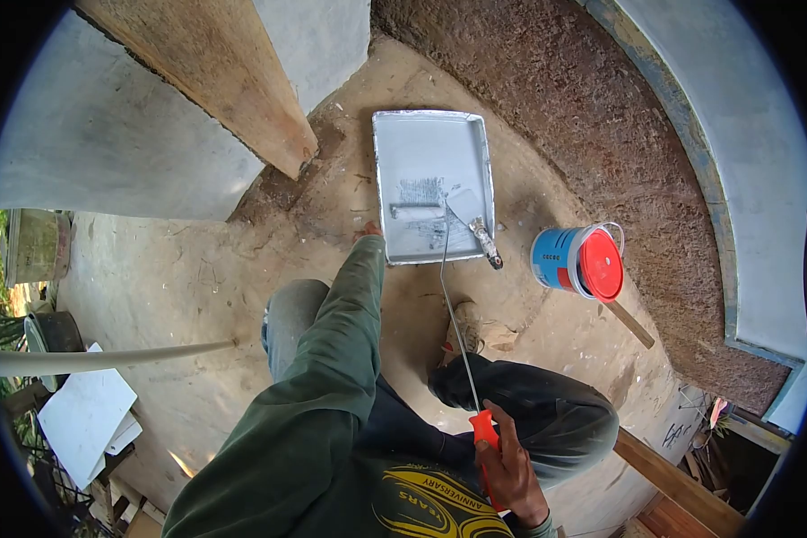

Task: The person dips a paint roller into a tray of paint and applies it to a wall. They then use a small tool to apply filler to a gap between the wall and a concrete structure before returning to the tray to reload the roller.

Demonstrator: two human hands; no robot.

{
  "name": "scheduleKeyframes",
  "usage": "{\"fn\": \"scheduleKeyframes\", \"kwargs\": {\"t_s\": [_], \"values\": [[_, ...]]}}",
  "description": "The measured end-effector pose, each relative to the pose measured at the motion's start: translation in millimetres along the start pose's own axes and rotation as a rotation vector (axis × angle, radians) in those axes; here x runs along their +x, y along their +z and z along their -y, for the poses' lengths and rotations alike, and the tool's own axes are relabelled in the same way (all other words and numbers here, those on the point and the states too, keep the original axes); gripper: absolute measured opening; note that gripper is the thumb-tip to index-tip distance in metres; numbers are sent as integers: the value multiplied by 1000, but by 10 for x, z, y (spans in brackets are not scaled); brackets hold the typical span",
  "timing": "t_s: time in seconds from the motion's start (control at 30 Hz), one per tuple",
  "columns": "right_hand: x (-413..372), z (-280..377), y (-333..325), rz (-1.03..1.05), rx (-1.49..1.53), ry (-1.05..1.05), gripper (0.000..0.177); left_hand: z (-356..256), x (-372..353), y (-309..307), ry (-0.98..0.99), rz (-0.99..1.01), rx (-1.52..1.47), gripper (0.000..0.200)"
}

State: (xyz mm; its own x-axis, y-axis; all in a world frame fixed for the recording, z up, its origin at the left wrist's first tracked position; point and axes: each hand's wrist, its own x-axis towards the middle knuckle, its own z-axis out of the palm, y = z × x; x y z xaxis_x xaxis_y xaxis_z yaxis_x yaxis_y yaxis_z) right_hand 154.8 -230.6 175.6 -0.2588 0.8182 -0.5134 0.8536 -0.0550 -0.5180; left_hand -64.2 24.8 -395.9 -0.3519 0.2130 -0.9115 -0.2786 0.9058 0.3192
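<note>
My right hand (516, 462) is wrapped round the red handle of a paint roller (460, 327). Its long wire frame runs forward to the roller sleeve (418, 212), which lies in the paint tray (379, 170). The tray holds pale grey paint, with darker streaks around the sleeve. A paint-smeared scraper (481, 235) rests in the tray, its handle jutting over the near right edge. My left hand (368, 230), small in view beyond the green sleeve, grips the tray's left rim near the close corner; its fingertips are partly hidden.
A blue paint bucket (554, 258) with a red lid (603, 266) stands right of the tray, a wooden stick (630, 325) beside it. A wooden post (233, 81) rises at upper left. Walls curve round the concrete floor; a pale pipe (117, 359) crosses at left.
</note>
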Motion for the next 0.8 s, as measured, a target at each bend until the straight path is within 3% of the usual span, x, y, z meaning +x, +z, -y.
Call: {"fn": "scheduleKeyframes", "kwargs": {"t_s": [0.03,0.07,0.17,0.23,0.27,0.3,0.33,0.37,0.4,0.43,0.47,0.5,0.57,0.6,0.63,0.7,0.73,0.8], "values": [[78,64,-24,-41,107,68,16,-50,-131,-83,0,2,5,48],[177,47,-8,-45,109,72,16,-130,-324,-204,16,42,-53,50],[560,36,-10,-32,237,95,29,-226,-602,-344,16,138,-134,57],[786,169,-123,17,621,365,44,-234,-594,-365,-3,187,-162,59],[822,170,-153,18,614,318,51,-219,-565,-342,32,181,-150,61],[799,177,-181,24,612,317,51,-157,-483,-308,62,174,-138,63],[744,191,-218,34,599,343,51,-89,383,343,57,171,-142,63],[682,201,-250,42,586,369,51,148,888,500,275,-84,107,52],[601,209,-271,46,582,371,51,42,281,346,491,-340,359,43],[492,212,-278,-2,553,330,43,128,913,534,486,-340,358,43],[388,192,-267,-51,526,289,35,3,680,469,248,-212,143,41],[302,148,-255,-49,527,290,35,-20,-68,68,10,-83,-70,39],[92,6,-230,9,341,153,56,10,-20,50,30,-26,-45,40],[-14,-302,-12,-139,-50,-226,53,26,15,35,52,34,-21,41],[-20,-270,-32,-140,-47,-224,53,-19,-101,-64,51,33,-18,41],[12,-122,-107,-48,-114,-177,8,-158,-506,-301,-6,161,-178,68],[94,-69,-108,-50,-112,-170,8,-75,-312,-142,-8,164,-172,68],[351,47,-129,-2,239,150,16,134,236,261,104,-73,-24,45]]}}
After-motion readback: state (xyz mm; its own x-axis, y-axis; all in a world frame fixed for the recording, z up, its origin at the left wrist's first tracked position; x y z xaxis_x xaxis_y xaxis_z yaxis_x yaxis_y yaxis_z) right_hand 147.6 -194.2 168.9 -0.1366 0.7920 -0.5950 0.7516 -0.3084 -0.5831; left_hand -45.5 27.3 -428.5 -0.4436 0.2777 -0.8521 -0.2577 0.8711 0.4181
